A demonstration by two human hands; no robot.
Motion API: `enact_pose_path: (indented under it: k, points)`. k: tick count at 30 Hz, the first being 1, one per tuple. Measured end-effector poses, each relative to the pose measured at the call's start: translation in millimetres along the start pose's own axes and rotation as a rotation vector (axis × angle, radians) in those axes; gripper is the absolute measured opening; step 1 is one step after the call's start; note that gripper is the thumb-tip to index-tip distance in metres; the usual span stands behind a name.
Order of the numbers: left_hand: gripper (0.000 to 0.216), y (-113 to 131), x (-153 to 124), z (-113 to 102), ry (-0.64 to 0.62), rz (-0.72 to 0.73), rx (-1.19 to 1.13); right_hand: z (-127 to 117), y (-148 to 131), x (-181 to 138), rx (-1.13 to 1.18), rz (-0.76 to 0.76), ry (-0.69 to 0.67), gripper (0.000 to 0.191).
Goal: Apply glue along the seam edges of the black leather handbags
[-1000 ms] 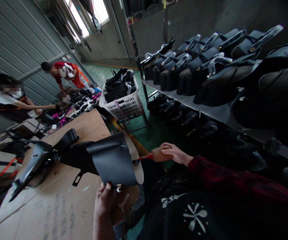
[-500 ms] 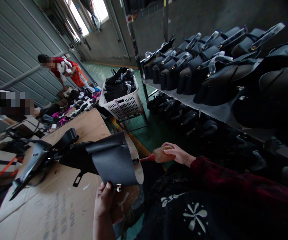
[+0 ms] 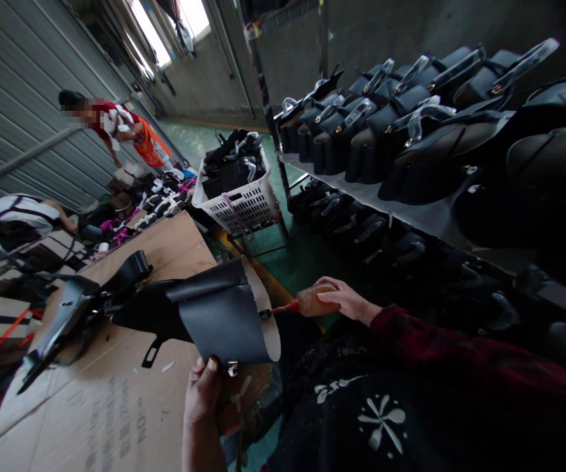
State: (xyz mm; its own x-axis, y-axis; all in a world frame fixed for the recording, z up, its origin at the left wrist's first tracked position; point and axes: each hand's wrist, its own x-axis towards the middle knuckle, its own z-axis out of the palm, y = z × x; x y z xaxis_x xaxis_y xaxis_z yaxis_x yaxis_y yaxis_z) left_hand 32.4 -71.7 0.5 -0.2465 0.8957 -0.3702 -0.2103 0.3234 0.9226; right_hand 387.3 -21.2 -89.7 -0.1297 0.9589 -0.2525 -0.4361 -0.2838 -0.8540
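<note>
A black leather bag body (image 3: 223, 321), curled into a tube with its tan lining showing at the open end, lies on its side over the cardboard. My left hand (image 3: 204, 391) pinches its lower edge, thumb uppermost, beside a small metal clasp (image 3: 232, 368). In my right hand (image 3: 344, 298) is a squeeze bottle (image 3: 315, 301) of amber liquid with a red nozzle. The nozzle points left at a small black tab (image 3: 265, 314) on the bag's open rim; its tip looks to be at the tab. A slotted black strap (image 3: 151, 354) sticks out below the bag.
Flattened cardboard (image 3: 86, 400) covers the worktable, with more black bag parts (image 3: 73, 305) on its far left. A white plastic basket (image 3: 238, 208) of black bags stands ahead. Shelves (image 3: 410, 213) full of black handbags line the right. Two people (image 3: 149, 141) work beyond the table.
The bottle has shifted slightly left, its nozzle closer to the tab on the rim. My left hand keeps its hold. The co-worker at far left has bent lower.
</note>
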Motion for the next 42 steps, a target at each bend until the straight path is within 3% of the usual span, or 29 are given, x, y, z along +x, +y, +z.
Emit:
enact_pose_path:
  k: [9, 26, 33, 42]
  points:
    - [0.042, -3.6, 0.5, -4.8, 0.055, -0.024, 0.021, -1.8, 1.9, -0.6, 0.015, 0.016, -0.002, 0.042]
    - [0.043, -2.4, -3.0, -3.9, 0.028, -0.048, 0.009, -5.0, -1.0, -2.4, -0.067, -0.013, -0.061, 0.043]
    - [0.04, -3.5, -4.0, -5.6, -0.011, -0.041, 0.05, 0.3, 0.9, 2.9, -0.035, -0.056, 0.045, 0.042]
    - [0.043, -4.1, -6.5, -3.9, 0.054, -0.099, 0.002, 1.0, -0.2, -2.5, 0.013, 0.005, 0.025, 0.043]
